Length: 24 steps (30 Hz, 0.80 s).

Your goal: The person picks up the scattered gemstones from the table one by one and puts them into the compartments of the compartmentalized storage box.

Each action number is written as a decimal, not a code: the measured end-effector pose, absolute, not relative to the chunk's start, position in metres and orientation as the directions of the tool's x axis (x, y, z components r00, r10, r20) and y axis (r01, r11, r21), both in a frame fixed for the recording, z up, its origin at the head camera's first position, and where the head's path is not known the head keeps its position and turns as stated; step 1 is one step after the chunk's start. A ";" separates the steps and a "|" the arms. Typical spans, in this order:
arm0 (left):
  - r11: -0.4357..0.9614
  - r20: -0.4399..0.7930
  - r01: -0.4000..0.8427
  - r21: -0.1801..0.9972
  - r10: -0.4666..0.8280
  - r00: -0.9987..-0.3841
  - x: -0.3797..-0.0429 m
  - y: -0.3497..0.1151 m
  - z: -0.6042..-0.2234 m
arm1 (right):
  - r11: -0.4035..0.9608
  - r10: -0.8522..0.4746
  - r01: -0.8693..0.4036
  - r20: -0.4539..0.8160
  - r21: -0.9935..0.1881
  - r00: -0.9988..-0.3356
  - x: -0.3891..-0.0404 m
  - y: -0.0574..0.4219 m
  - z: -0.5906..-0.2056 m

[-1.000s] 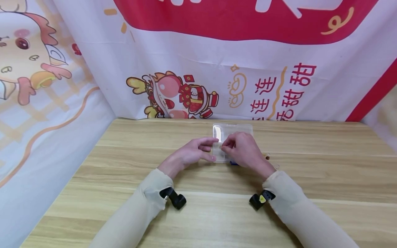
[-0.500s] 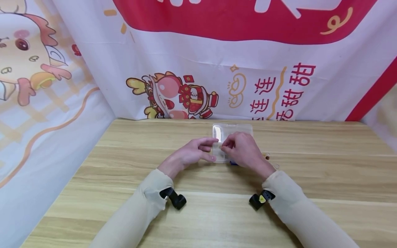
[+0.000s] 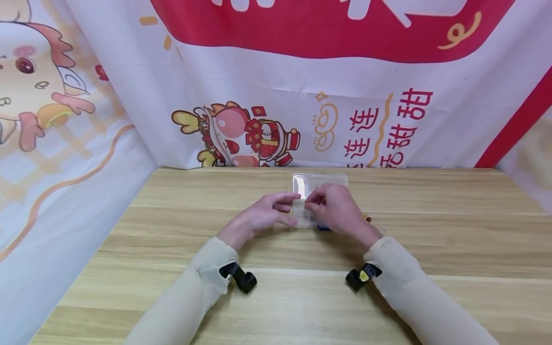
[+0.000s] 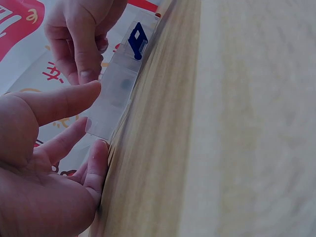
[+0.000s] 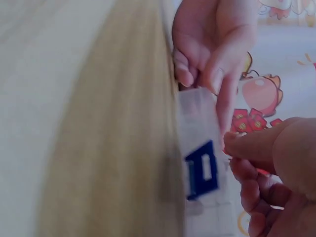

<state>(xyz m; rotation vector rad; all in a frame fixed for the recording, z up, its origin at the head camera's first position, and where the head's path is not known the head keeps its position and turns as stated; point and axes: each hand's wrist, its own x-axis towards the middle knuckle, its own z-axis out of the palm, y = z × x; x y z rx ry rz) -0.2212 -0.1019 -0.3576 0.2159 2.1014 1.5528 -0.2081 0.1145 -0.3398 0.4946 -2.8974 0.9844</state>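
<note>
While the left hand (image 3: 264,213) lies spread beside the clear rectangular plastic box (image 3: 324,179), the right hand (image 3: 338,205) pinches something indistinct — hold lightly; brace the left end.

bright in here, white glare on the clear box (image 3: 320,180); both wrist views dimmer, the tabletop (image 5: 113,123) blurred.

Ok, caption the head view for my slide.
Left hand at one side of a clear box, right hand over it, wooden table beneath.

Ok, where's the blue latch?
In the head view, the blue latch is on the near side of the clear box, just below the right hand.
</note>
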 end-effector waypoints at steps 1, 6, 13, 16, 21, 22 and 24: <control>0.332 -0.307 -0.171 0.928 0.417 -0.856 -0.221 -0.102 -0.358 | 0.737 -0.284 -0.307 0.137 -0.602 -0.949 -0.208 0.117 -0.338; 0.330 -0.306 -0.172 0.928 0.412 -0.858 -0.221 -0.102 -0.357 | 0.707 -0.240 -0.240 0.094 -0.665 -0.966 -0.209 0.137 -0.328; 0.323 -0.307 -0.179 0.929 0.406 -0.861 -0.220 -0.100 -0.356 | 0.665 -0.216 -0.196 0.065 -0.721 -0.974 -0.215 0.185 -0.320; 0.324 -0.303 -0.174 0.930 0.406 -0.862 -0.220 -0.101 -0.356 | 0.648 -0.234 -0.204 0.063 -0.734 -0.970 -0.219 0.204 -0.323; 0.326 -0.300 -0.170 0.930 0.407 -0.863 -0.220 -0.101 -0.357 | 0.622 -0.274 -0.194 0.021 -0.759 -0.962 -0.226 0.230 -0.331; 0.327 -0.301 -0.171 0.930 0.406 -0.863 -0.220 -0.101 -0.357 | 0.624 -0.279 -0.184 0.004 -0.760 -0.960 -0.227 0.234 -0.333; 0.329 -0.303 -0.172 0.929 0.404 -0.863 -0.219 -0.101 -0.356 | 0.634 -0.290 -0.165 -0.034 -0.756 -0.956 -0.229 0.243 -0.338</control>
